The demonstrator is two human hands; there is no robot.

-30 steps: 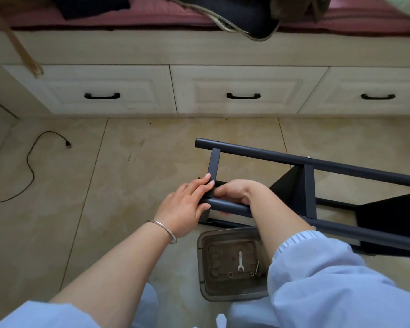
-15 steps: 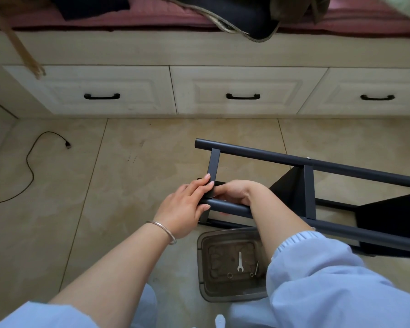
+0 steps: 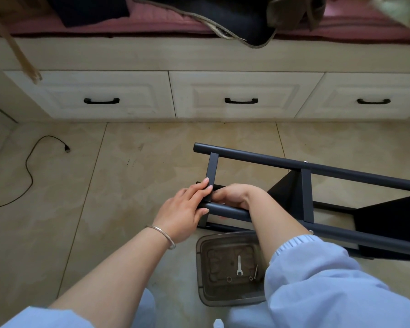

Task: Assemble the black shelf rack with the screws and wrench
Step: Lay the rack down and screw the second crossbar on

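Observation:
The black shelf rack lies on its side on the tiled floor, its long tubes running right. My left hand grips the near tube at its left end, fingers laid over the short crossbar. Just right of it, my right hand reaches behind that same tube at the joint; its fingers are curled and hidden, so what they hold is not visible. A small silver wrench lies in a grey plastic tray below the rack, with a thin key and small rings.
A cream drawer unit with black handles runs along the back, bedding and dark clothes on top. A black cable snakes over the floor at left. My pale blue sleeves fill the bottom of the view.

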